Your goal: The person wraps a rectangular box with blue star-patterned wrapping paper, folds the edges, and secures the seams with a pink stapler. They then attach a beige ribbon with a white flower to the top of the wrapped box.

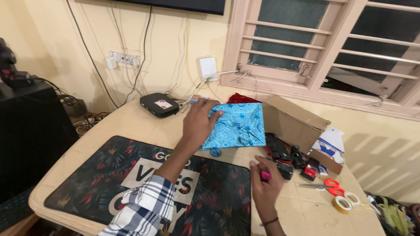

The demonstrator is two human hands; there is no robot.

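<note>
Item: flat parcel wrapped in blue star-patterned foil paper (238,126), lying on the beige tabletop (131,120) just beyond the far edge of a dark floral desk mat (87,175), in front of a window.

Handling, as judged: the wrap looks thin, glossy and slippery, prone to creasing or tearing at the folds; the parcel appears light and fairly stiff underneath. Best taken by opposite edges or pressed flat from above, not pinched at a loose corner.

Hands: the left hand (199,122), sleeve in a white and dark check, rests palm-down on the parcel's near-left corner, fingers spread over the paper, pinning rather than gripping it. The right hand (264,181) hovers above the mat's right edge, closed around a small pink object (265,175); what it is cannot be told.

Surroundings: an open cardboard box (293,122) touching the parcel's right side; small dark and red toy vehicles (291,159) beside it; red-handled scissors (328,185) and tape rolls (348,202) to the right; a black set-top box (159,105) near the wall.
</note>
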